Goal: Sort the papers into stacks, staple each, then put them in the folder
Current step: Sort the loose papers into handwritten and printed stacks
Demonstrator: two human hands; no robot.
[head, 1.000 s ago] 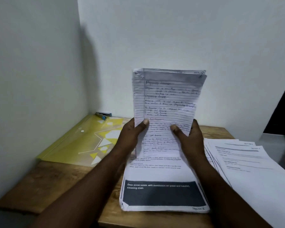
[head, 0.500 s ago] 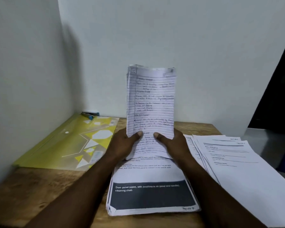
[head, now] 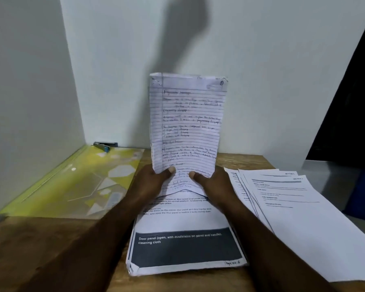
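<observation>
1. Sheaf of lined, handwritten white papers [head: 188, 127] stands upright over the middle of the brown wooden counter [head: 40, 239], in front of a white wall [head: 261, 81]. The sheaf's lower edge is buckled between two hands.
2. The left hand [head: 154, 182] takes the sheaf's lower left corner with its thumb laid across the front page. Its grip is clamped on the paper.
3. The right hand [head: 213, 184] takes the lower right corner in the same way, thumb on the written face, its grip also closed on the sheaf.
4. Under both hands lies a flat stack of printed white pages with a dark grey band [head: 185, 247] across the near end. The band is lettered "Door panel", and the near left corner is folded over.
5. Just beside that stack, to the right, a fanned pile of white printed sheets [head: 299, 203] spreads toward the counter's right side.
6. A translucent yellow plastic folder with pale geometric shapes [head: 72, 186] lies flat at the left, along the side wall. A small blue-and-black stapler [head: 105, 145] sits at its far corner, by the back wall.
</observation>
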